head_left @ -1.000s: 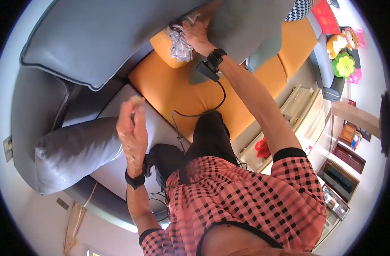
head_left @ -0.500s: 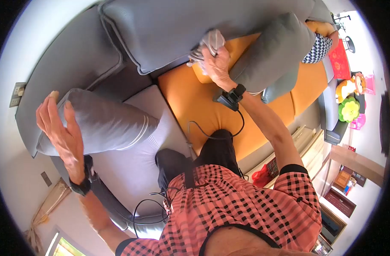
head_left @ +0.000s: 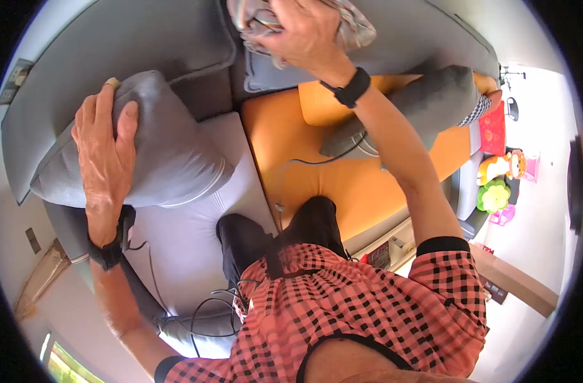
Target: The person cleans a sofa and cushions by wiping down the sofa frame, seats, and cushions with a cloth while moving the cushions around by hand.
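Observation:
My left hand (head_left: 105, 153) lies on the left grey cushion (head_left: 173, 137), its thumb and fingers apart and nothing gripped. The cushion leans against the sofa arm, above the pale grey seat (head_left: 183, 236). At the top of the view, my right hand (head_left: 307, 38) grips a crumpled striped cloth (head_left: 356, 27) against the grey backrest (head_left: 406, 32). Part of the cloth is hidden behind the fingers and cut off by the top edge.
A second grey cushion (head_left: 441, 96) rests on the orange seat (head_left: 272, 137). A black cable (head_left: 317, 161) runs across that seat from the right wrist. Farther right are a green flower-shaped item (head_left: 494, 196) and a toy animal (head_left: 495, 168).
My right hand has moved up with the cloth, from near the orange seat to the backrest. My left hand has settled onto the left cushion. The right cushion now lies lower.

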`<action>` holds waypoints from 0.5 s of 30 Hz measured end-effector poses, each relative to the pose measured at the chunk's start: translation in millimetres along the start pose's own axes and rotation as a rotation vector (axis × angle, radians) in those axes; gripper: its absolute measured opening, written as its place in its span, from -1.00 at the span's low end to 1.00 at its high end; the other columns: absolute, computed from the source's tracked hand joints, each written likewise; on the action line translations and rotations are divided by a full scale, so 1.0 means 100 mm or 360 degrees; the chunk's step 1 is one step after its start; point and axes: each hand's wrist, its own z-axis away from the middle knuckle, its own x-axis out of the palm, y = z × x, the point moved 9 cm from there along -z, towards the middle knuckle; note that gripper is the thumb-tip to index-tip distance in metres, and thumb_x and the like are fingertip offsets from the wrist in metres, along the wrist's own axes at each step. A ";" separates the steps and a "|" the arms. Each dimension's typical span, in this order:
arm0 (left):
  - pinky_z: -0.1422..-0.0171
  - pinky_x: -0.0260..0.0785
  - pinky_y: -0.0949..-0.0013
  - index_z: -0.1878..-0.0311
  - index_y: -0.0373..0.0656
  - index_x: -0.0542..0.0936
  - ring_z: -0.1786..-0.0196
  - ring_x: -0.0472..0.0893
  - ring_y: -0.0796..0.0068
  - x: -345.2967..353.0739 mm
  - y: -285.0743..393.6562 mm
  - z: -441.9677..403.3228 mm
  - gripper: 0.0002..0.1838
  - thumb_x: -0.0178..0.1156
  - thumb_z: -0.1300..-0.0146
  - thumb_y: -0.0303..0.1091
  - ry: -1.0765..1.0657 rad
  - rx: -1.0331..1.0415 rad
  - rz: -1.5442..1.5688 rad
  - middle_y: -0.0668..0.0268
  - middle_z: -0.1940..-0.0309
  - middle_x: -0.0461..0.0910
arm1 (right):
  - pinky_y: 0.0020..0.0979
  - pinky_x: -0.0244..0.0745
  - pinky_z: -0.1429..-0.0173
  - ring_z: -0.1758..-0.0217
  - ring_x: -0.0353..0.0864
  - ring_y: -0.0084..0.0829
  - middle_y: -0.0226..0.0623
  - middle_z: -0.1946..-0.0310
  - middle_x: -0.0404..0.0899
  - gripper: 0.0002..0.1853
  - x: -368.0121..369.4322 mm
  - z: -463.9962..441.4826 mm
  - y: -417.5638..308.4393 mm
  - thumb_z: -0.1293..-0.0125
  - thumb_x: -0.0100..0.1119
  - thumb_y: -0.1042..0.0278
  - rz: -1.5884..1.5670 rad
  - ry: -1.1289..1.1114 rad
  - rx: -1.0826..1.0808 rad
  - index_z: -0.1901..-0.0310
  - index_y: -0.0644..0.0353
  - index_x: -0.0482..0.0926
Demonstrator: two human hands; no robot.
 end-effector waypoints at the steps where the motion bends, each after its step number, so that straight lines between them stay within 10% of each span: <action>1: -0.35 0.20 0.11 -0.24 -0.19 0.47 -0.18 0.46 0.08 -0.06 -0.02 0.01 -0.56 0.05 -0.44 -0.11 -0.0053 -0.0054 0.0155 0.14 -0.08 0.52 | -0.29 0.44 0.39 0.41 0.53 -0.23 -0.24 0.36 0.40 -0.61 -0.03 0.03 0.05 0.04 0.46 0.22 0.0007 0.0001 -0.0004 0.28 0.14 0.44; 3: -0.36 0.25 0.17 -0.26 -0.17 0.45 -0.22 0.45 0.08 -0.13 -0.25 0.00 -0.58 0.08 -0.44 -0.17 -0.0185 -0.0332 0.0650 0.12 -0.16 0.51 | -0.33 0.47 0.41 0.45 0.54 -0.28 -0.31 0.39 0.44 -0.60 -0.03 0.14 0.17 0.12 0.50 0.19 0.0026 0.0017 -0.0006 0.31 0.07 0.47; 15: -0.42 0.17 0.10 -0.33 -0.19 0.37 -0.34 0.32 0.04 -0.01 -0.72 -0.42 -0.47 0.18 -0.36 -0.24 -0.0154 0.0033 0.0015 0.09 -0.28 0.38 | -0.28 0.46 0.38 0.41 0.53 -0.19 -0.26 0.37 0.44 -0.55 -0.37 0.58 0.92 0.12 0.53 0.23 0.0166 -0.0154 0.0187 0.22 0.15 0.50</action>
